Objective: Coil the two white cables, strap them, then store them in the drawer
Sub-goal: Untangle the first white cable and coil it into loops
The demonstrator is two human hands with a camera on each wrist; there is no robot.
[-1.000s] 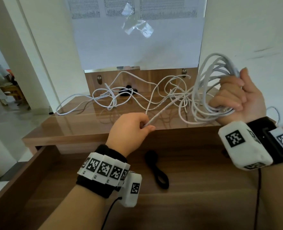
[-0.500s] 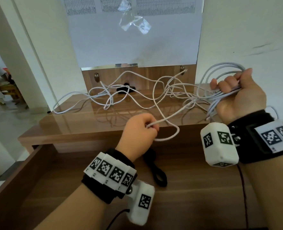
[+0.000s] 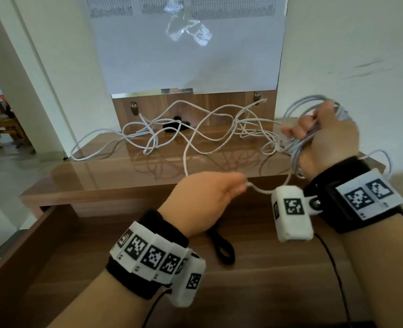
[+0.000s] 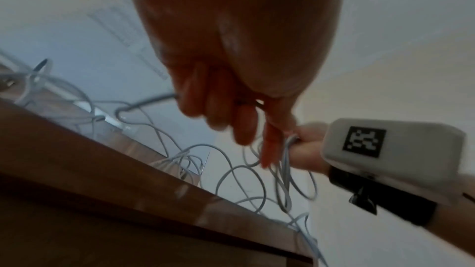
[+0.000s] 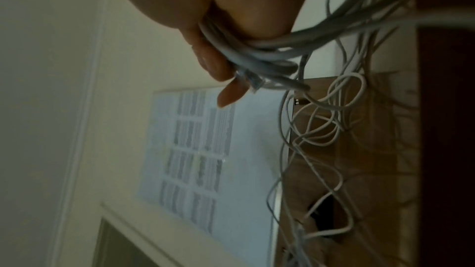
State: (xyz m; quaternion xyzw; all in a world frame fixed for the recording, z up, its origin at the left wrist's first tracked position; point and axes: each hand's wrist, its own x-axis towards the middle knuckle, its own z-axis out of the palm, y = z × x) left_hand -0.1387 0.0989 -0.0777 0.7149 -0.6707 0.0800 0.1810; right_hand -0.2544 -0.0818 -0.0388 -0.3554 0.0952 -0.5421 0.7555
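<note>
Our right hand [image 3: 326,140] grips a bundle of thin white cable loops [image 3: 314,102]; our left hand [image 3: 205,200] pinches its loose strand [image 3: 186,152], trailing from the tangle on the far glossy wooden tabletop [image 3: 115,171].

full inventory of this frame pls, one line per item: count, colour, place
coiled cable bundle: one, white, gripped in the right hand
loose cable: count unclear in the tangle, white, spread over the tabletop, one strand running to the left hand
straps: two, black, one in the open drawer, one at the tabletop's back
tabletop: one, glossy brown wood
drawer: one, brown, open below the tabletop
printed sheet: one, white, on the wall
left hand: pinches a strand
right hand: grips the bundle
</note>
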